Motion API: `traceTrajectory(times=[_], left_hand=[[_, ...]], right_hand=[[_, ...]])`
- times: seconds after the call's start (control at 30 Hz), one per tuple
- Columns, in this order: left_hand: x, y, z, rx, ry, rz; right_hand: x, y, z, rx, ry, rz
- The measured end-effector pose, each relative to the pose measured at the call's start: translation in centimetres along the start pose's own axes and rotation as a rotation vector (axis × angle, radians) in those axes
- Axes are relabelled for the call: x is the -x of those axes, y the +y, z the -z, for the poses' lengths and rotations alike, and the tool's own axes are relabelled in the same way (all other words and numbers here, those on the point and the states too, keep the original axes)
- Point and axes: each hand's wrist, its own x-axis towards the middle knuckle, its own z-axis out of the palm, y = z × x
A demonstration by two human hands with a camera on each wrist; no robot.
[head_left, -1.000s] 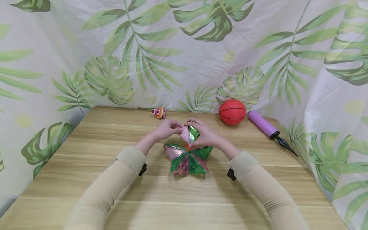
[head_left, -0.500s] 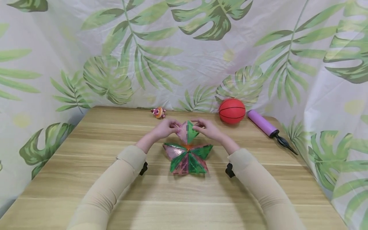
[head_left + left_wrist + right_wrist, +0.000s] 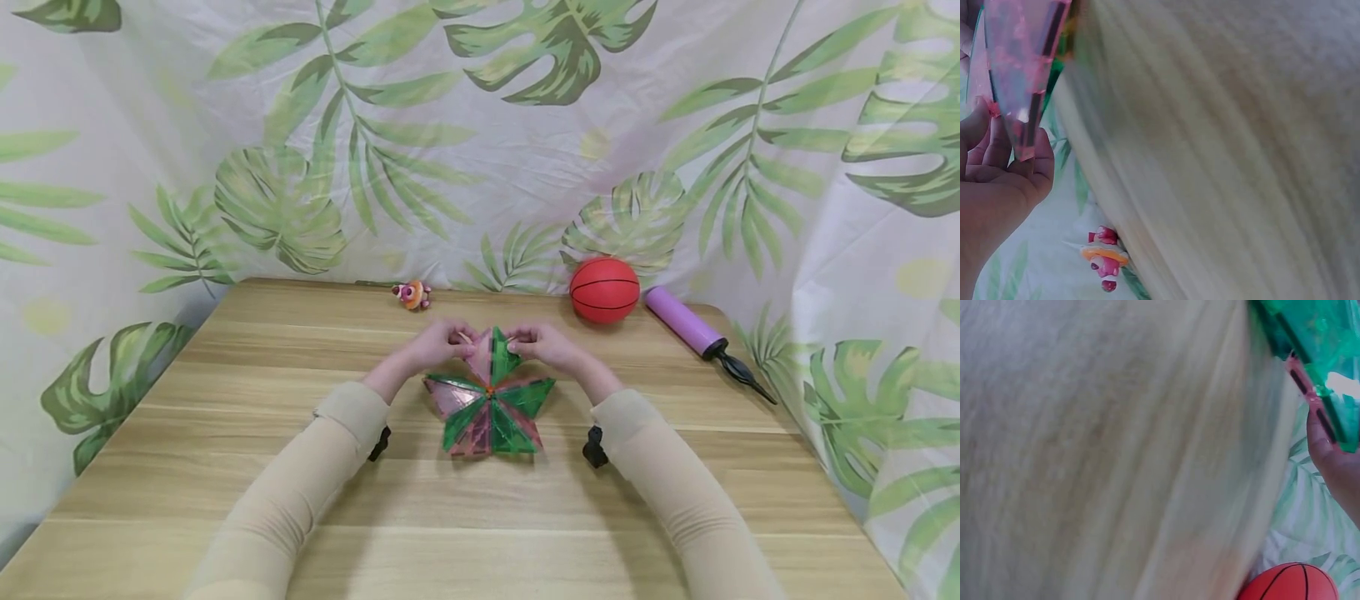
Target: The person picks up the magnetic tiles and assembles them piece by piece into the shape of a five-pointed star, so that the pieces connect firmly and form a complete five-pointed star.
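Note:
A star of translucent pink and green magnetic tiles [image 3: 491, 425] lies on the table, with a small orange spot at its centre. Its far point is a pink-and-green tile piece [image 3: 483, 354], whose inner tip meets the centre in the head view. My left hand [image 3: 438, 344] pinches the pink side of this piece. From the other side, my right hand [image 3: 547, 346] pinches the green side. The left wrist view shows a pink tile [image 3: 1019, 69] above the fingers of the left hand. Green tiles [image 3: 1325, 353] cover part of the right hand [image 3: 1335, 472] in the right wrist view.
Along the back edge of the wooden table [image 3: 225, 467] sit a small pink-and-orange figurine [image 3: 412, 295] and a red basketball [image 3: 604, 290]. A purple hand pump [image 3: 684, 321] lies at the back right. Behind hangs a leaf-print cloth [image 3: 525, 167].
The pink-and-green piece, raised behind the star half a second ago, has come down to the star's centre. Earlier the right hand reached across it; now each hand pinches one side.

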Motion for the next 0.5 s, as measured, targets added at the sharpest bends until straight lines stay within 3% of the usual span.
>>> traceTrajectory(times=[0.27,0.5], left_hand=[[-0.3,-0.7,-0.4,-0.014,-0.013,0.054],[-0.7,-0.8,-0.9,-0.103,-0.060,0.054]], right_hand=[[-0.8,1.0,-0.3,0.007,-0.028,-0.052],[-1.4,1.3,-0.6,0.031,-0.057,-0.078]])
